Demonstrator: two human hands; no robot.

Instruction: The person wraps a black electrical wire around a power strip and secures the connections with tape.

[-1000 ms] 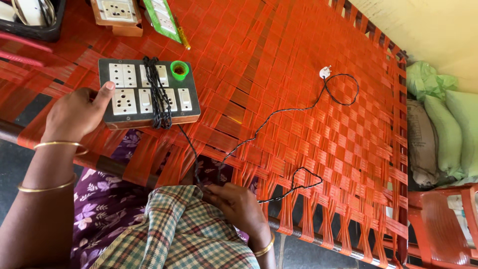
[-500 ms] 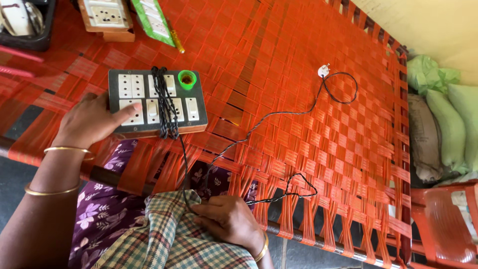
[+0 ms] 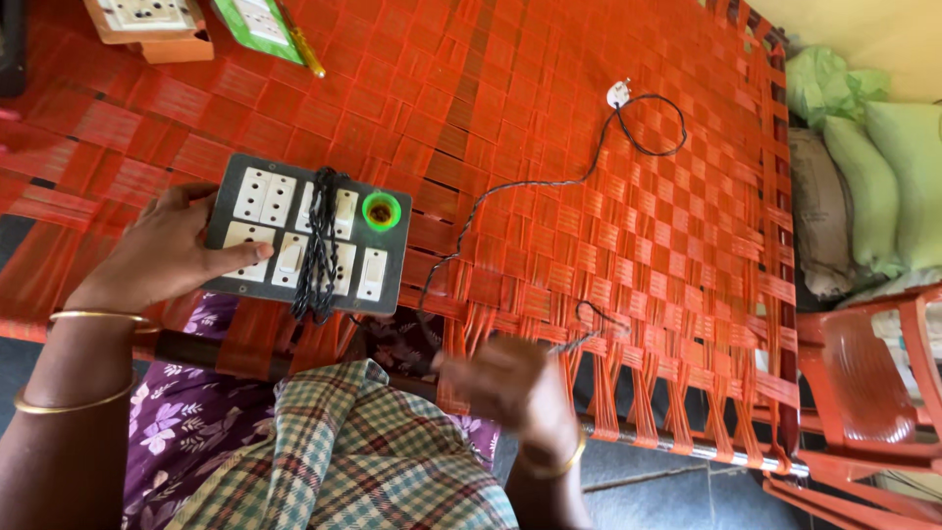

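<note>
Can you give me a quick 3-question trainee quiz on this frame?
1. True or false: the left hand rests on the switchboard.
2. Which lies at the far end of the black cord? A) white plug B) green bulb C) red clip
3. Fill in: black cord is wound around the board beside a green ____.

Key: 1 true. 2 A, the white plug lies on the orange woven cot. 3 ring. The right hand is motion-blurred, so its grip is unclear.
</note>
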